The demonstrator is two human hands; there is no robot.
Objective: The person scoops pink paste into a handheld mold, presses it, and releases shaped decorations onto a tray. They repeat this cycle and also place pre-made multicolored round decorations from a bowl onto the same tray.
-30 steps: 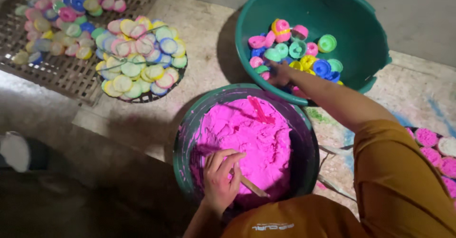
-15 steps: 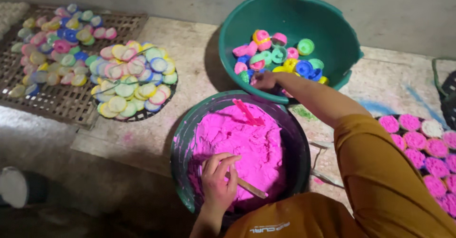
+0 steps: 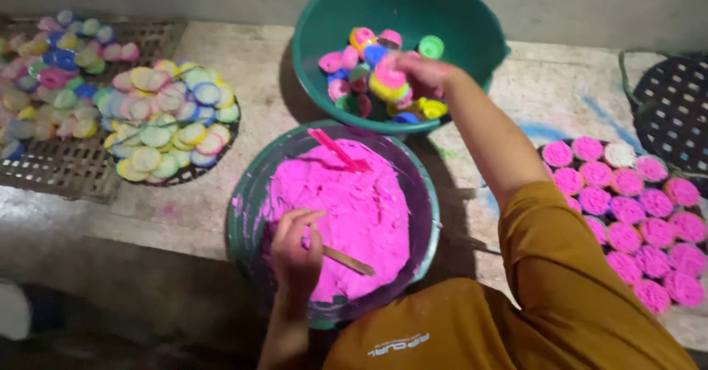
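My left hand (image 3: 295,248) is closed around a thin wooden stick (image 3: 346,261), which lies across the bright pink powder (image 3: 346,208) filling the round dark-green basin (image 3: 247,215) right in front of me. A flat pink plastic scraper (image 3: 339,151) rests on the far edge of that powder.

My right hand (image 3: 422,73) reaches into the larger teal plastic tub (image 3: 332,23) beyond it, fingers curled on a small round mould banded in pink, yellow and green (image 3: 389,84), among a heap of small round plastic moulds in mixed colours (image 3: 354,67).

To my right, rows of pressed pink powder cakes (image 3: 627,208) sit close together on a dark tray. To my left, pale multicoloured discs (image 3: 169,123) cover a round tray, with more on a metal grid rack (image 3: 51,163), all on the stained concrete bench (image 3: 192,215).
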